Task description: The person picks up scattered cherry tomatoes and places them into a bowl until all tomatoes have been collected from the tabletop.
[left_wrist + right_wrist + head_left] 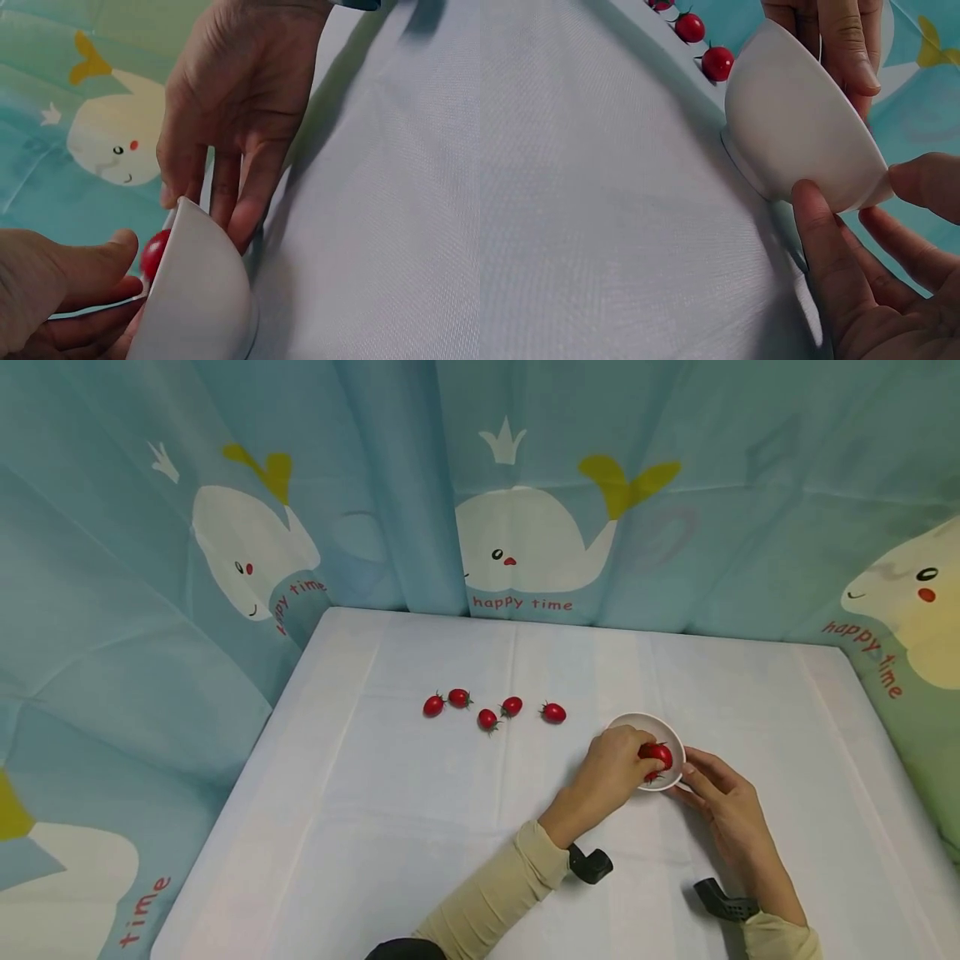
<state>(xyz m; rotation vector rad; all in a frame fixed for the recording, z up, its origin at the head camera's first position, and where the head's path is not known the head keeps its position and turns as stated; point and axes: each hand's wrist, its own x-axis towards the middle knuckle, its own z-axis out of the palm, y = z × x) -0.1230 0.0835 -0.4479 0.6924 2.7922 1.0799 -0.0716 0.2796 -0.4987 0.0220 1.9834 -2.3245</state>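
A small white bowl stands on the white-covered table. My left hand reaches into it from the left, pinching a red cherry tomato between thumb and fingers. Just below, more red with a green calyx shows inside the bowl. At the bowl's right side, my right hand grips the rim with the thumb and supports the wall with the fingers. In the left wrist view a tomato shows at the rim, near the left fingertips. The right wrist view shows the bowl's outer wall, its inside hidden.
Several cherry tomatoes lie in a loose row left of the bowl, toward the back of the table. A blue-green curtain with whale prints hangs behind and along the sides.
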